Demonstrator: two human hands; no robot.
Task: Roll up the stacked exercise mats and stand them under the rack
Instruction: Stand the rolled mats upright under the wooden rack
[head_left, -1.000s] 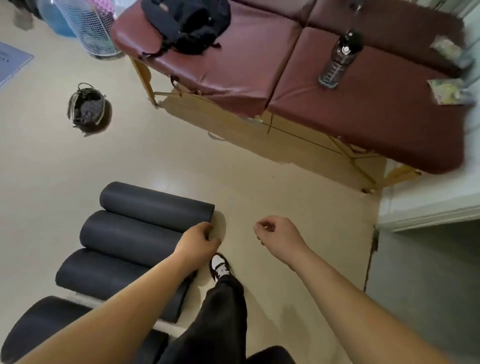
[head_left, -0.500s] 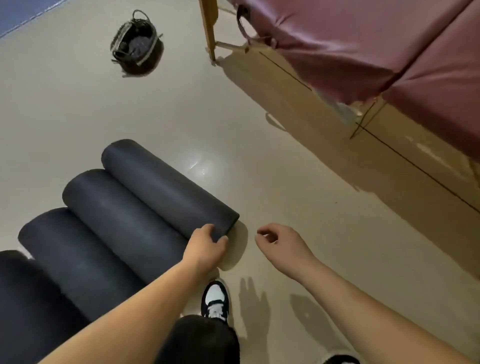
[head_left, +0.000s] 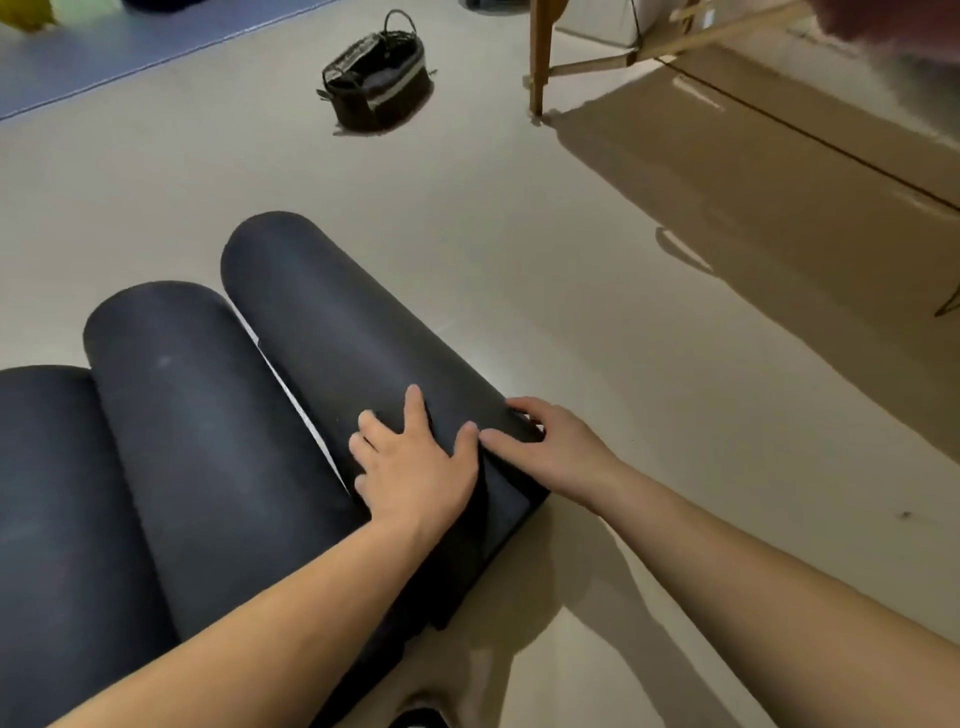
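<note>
Three dark rolled exercise mats lie side by side on the beige floor. The rightmost rolled mat (head_left: 332, 332) is under both hands. My left hand (head_left: 415, 467) lies flat on its near end with the fingers spread. My right hand (head_left: 550, 441) rests on the mat's right edge at the near end, fingers curled over the rim. The middle rolled mat (head_left: 197, 415) touches it on the left, and the left rolled mat (head_left: 57, 509) runs off the frame edge. No rack is in view.
A dark wicker basket (head_left: 376, 88) sits on the floor at the top centre. A wooden leg (head_left: 540, 57) of the massage table stands at the top right, its shadow across the floor. A blue-grey floor mat (head_left: 104, 47) lies at the top left.
The view dropped much closer to the mats. My left hand went from gripping the mat's end to lying flat on top. My right hand moved from the air onto the mat's edge.
</note>
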